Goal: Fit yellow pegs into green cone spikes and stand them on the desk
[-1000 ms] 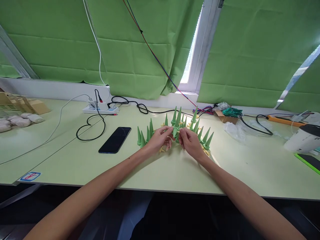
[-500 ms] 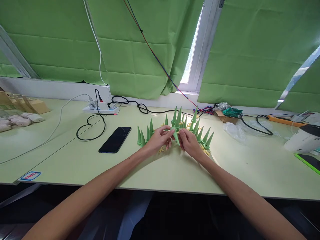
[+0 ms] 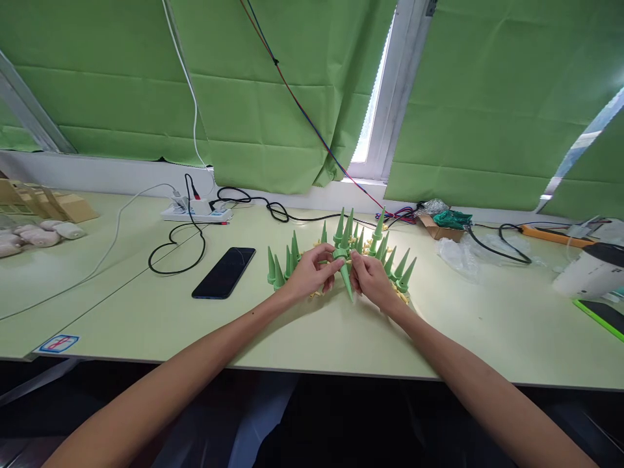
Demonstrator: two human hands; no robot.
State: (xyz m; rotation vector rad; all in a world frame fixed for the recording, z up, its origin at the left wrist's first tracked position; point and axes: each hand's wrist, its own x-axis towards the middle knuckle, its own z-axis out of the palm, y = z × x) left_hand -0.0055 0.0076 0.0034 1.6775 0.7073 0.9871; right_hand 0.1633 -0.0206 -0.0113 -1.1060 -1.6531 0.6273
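Observation:
Pointed end down and toward me, a green plastic spike (image 3: 346, 276) with a collar at its wide end is pinched in my left hand (image 3: 316, 270). Thumb and fingers of my right hand (image 3: 369, 276) close on a small yellow plastic piece (image 3: 350, 261) against the spike's side; my fingers hide most of this piece. Around and behind both hands, several more green spikes (image 3: 402, 275) stand points up on the table. Small yellow pieces (image 3: 402, 296) lie scattered among them, partly hidden by my hands.
A black phone (image 3: 224, 273) lies left of my hands. Behind it are a power strip (image 3: 197, 211) and looping black cables (image 3: 277, 209). To the right are clear plastic bags (image 3: 458, 257), a small cardboard box (image 3: 439, 229), a cup (image 3: 589, 276) and a green-edged phone (image 3: 602, 315).
The held spike has turned so its point hangs lower and its collar shows more fully. Both hands stay in nearly the same place.

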